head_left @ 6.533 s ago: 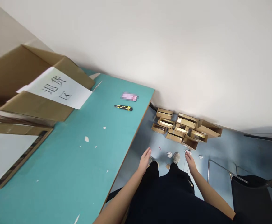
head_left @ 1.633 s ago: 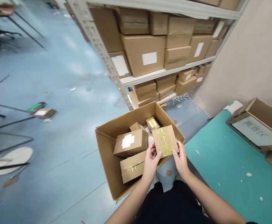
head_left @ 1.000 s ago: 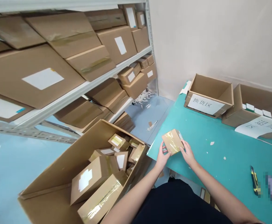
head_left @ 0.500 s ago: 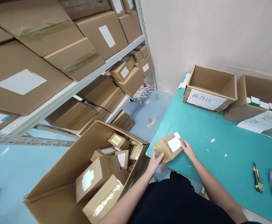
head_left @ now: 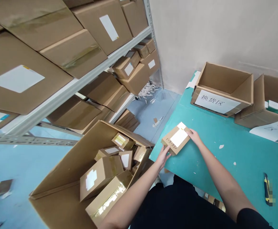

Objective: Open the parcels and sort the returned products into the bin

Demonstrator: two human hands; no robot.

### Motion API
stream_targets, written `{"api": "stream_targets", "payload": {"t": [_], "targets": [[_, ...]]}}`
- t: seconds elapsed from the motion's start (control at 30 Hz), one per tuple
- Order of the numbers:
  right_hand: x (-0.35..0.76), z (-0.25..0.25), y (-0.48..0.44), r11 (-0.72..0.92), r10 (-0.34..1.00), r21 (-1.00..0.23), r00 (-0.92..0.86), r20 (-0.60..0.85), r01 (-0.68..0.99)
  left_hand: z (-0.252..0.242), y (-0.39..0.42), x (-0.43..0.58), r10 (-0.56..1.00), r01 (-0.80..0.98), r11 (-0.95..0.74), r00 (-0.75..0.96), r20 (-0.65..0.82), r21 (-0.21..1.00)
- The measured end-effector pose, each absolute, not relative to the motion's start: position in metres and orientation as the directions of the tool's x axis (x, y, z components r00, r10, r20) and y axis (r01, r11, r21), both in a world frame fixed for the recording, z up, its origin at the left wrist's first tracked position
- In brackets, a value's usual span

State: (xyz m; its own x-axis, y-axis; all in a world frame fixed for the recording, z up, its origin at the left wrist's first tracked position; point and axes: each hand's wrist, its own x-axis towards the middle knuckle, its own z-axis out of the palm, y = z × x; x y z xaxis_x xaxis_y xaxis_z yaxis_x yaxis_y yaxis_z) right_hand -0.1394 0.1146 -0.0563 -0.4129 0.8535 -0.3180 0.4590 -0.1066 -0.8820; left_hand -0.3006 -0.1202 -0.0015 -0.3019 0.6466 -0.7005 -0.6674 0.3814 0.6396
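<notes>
"Over at lower centre, what's on the teal table [head_left: 227, 168]?"

"A parcel [head_left: 176, 139], just flipped label side up, so the white label [head_left: 179, 138] and handwritten code [head_left: 172, 144] can be read."

"Which way does it lie?"

"Long axis runs lower left to upper right, far end pointing toward the labelled box [head_left: 221, 90]."

"And the hands?"

"Left hand [head_left: 164, 157] has its fingers loosely spread against the near end. Right hand [head_left: 194, 136] rests its fingertips at the far corner. Neither seems to pinch it."
</notes>
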Motion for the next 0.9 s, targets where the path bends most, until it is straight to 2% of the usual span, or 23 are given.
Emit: {"api": "stream_targets", "payload": {"t": [0.13, 0.33, 0.47, 0.6, 0.77, 0.9], "targets": [[-0.161, -0.064, 0.158, -0.025, 0.867, -0.872, -0.423, -0.262, 0.489, -0.022, -0.085, -0.291, 0.645, -0.749, 0.348, -0.245, -0.724, 0.563], [-0.190, -0.070, 0.186, 0.058, 0.881, -0.855, -0.429, -0.199, 0.516, -0.036, -0.062, -0.280, 0.656, -0.766, 0.323, -0.242, -0.715, 0.556], [-0.191, -0.063, 0.189, 0.105, 0.882, -0.836, -0.438, -0.172, 0.539, -0.037, -0.067, -0.280, 0.606, -0.769, 0.353, -0.247, -0.757, 0.533], [-0.184, -0.048, 0.184, 0.182, 0.895, -0.808, -0.435, -0.099, 0.560, -0.031, -0.091, -0.286, 0.564, -0.741, 0.399, -0.266, -0.782, 0.540], [-0.188, -0.025, 0.154, 0.401, 0.882, -0.763, -0.439, 0.171, 0.508, -0.010, -0.156, -0.301, 0.575, -0.703, 0.397, -0.311, -0.756, 0.591], [-0.207, 0.001, 0.094, 0.463, 0.805, -0.798, -0.560, 0.196, 0.387, 0.011, -0.224, -0.318, 0.525, -0.678, 0.317, -0.457, -0.718, 0.663]]}}
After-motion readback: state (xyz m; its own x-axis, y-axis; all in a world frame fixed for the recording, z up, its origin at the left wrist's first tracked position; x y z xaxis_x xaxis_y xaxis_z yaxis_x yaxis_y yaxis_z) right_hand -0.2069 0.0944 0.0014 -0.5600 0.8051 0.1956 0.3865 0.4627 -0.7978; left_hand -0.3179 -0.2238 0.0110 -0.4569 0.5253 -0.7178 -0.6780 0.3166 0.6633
